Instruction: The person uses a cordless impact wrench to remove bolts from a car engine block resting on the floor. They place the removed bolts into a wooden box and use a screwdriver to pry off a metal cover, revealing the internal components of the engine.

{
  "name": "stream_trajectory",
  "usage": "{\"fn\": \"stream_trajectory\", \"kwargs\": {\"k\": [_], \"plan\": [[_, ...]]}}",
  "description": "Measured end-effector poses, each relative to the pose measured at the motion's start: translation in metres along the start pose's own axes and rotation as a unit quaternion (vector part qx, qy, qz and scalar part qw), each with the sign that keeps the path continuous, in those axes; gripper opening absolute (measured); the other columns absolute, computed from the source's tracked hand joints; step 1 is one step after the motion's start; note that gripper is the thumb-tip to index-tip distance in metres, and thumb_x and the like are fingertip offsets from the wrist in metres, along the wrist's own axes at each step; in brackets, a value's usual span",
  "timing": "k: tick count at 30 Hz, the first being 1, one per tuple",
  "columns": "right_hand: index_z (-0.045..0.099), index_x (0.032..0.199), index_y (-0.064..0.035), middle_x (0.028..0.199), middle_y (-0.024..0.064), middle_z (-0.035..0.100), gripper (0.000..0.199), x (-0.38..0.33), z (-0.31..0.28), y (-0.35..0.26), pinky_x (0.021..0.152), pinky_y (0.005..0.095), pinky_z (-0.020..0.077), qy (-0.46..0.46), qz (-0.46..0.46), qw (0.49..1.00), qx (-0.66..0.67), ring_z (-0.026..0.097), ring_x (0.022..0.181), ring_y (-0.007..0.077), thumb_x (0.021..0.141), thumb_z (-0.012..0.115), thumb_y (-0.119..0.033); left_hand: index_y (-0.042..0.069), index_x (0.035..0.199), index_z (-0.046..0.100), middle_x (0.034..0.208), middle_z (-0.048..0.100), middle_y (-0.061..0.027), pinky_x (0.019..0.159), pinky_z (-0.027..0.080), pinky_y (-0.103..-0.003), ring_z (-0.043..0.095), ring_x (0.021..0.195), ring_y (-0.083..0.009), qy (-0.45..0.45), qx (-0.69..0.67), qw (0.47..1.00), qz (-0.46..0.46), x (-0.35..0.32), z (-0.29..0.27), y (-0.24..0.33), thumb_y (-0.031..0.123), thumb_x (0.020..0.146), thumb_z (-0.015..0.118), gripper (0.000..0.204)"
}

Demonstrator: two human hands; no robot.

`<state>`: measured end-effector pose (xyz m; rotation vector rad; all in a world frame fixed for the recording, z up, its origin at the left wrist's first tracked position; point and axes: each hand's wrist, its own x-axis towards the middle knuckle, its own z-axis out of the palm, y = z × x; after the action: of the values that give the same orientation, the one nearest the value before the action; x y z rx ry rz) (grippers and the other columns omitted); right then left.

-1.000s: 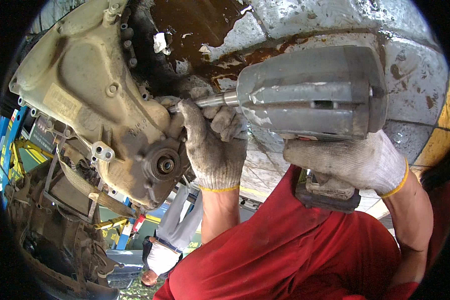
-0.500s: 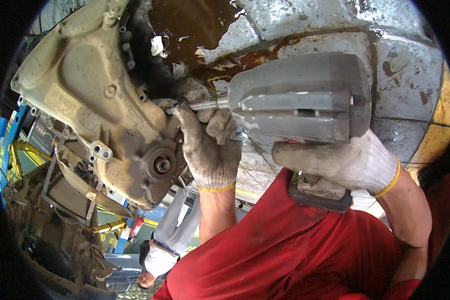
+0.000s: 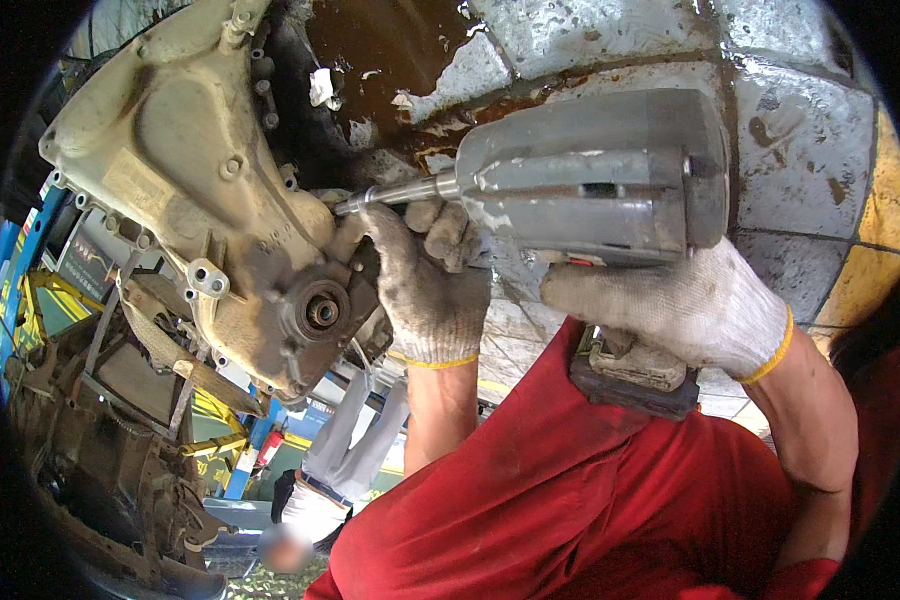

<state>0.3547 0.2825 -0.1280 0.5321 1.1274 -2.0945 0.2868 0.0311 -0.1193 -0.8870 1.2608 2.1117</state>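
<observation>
My right hand (image 3: 675, 310), in a soiled white knit glove with a yellow cuff edge, is closed round the handle of a dark grey cordless impact wrench (image 3: 590, 180). A metal extension bar (image 3: 395, 195) runs leftward from its nose to the lower right edge of a dusty engine timing cover (image 3: 185, 130). My left hand (image 3: 430, 285), gloved alike and greasier, has its fingers curled round that bar close to the cover. What the bar's tip sits on is hidden. Below it on the cover is a round crankshaft seal opening (image 3: 322, 312).
Brown oily liquid (image 3: 380, 50) lies on the grey tiled floor (image 3: 610, 30), with a white scrap (image 3: 321, 88) beside it. Car body parts and a hose (image 3: 210, 385) crowd the lower left. Another person (image 3: 315, 510) stands in the background, appearing inverted. My red-clothed leg (image 3: 530, 480) is under the wrench.
The wrench and both hands have shifted slightly upward in the picture, and more of the bar's tip end shows. The view has moved a little; both grips stay the same.
</observation>
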Motion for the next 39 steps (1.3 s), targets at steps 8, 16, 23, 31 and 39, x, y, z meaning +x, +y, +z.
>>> {"fn": "stream_trajectory", "kwargs": {"k": [8,16,23,31,39], "plan": [[0.078,0.11,-0.0149,0.11,0.0062,0.076,0.027,0.007,-0.018,0.003,0.082,0.0407,0.0605,-0.075,-0.123,0.981,-0.132,0.073,0.095,0.03,0.084,0.075,-0.011,0.011,0.103,0.062,0.083,0.055,0.0067,0.068,0.047,-0.024,0.05,0.073,-0.0069,0.037,-0.228,0.972,0.044,-0.011,0.004,-0.013,0.022,0.112,0.065,0.015],[0.076,0.098,-0.0043,0.088,-0.002,0.07,0.007,0.004,-0.014,-0.01,0.068,0.0277,0.0539,-0.044,0.028,0.996,0.066,0.064,0.078,0.0076,0.097,0.076,-0.011,0.012,0.083,0.057,0.071,0.053,0.0041,0.056,0.05,-0.022,0.056,0.065,-0.0067,-0.095,-0.334,0.933,0.091,0.018,-0.012,-0.01,0.01,0.111,0.055,0.027],[0.076,0.111,-0.003,0.091,0.0001,0.074,0.03,0.003,-0.014,-0.021,0.068,0.0289,0.0531,-0.069,0.085,0.988,0.113,0.064,0.078,0.0084,0.095,0.083,-0.028,0.011,0.082,0.058,0.071,0.055,0.0021,0.054,0.054,-0.022,0.058,0.064,-0.0074,-0.114,-0.373,0.917,0.086,0.02,-0.024,-0.005,0.007,0.106,0.059,0.025],[0.077,0.121,-0.0022,0.098,0.0017,0.076,0.037,0.003,-0.017,-0.009,0.069,0.0268,0.0533,-0.047,0.054,0.993,0.098,0.067,0.083,0.0081,0.097,0.083,-0.029,0.011,0.083,0.057,0.068,0.054,0.0049,0.056,0.053,-0.021,0.057,0.065,-0.0064,-0.132,-0.333,0.93,0.083,0.021,-0.018,-0.01,0.007,0.108,0.056,0.025],[0.073,0.133,-0.0008,0.117,0.009,0.08,0.041,-0.02,-0.042,-0.018,0.086,0.0286,0.0637,-0.018,0.088,0.994,0.056,0.077,0.101,0.0149,0.101,0.082,-0.024,0.011,0.09,0.062,0.08,0.053,0.0047,0.075,0.044,-0.028,0.049,0.074,-0.0103,-0.034,-0.264,0.963,0.049,0.0,-0.008,-0.02,0.044,0.109,0.071,0.039]]}}
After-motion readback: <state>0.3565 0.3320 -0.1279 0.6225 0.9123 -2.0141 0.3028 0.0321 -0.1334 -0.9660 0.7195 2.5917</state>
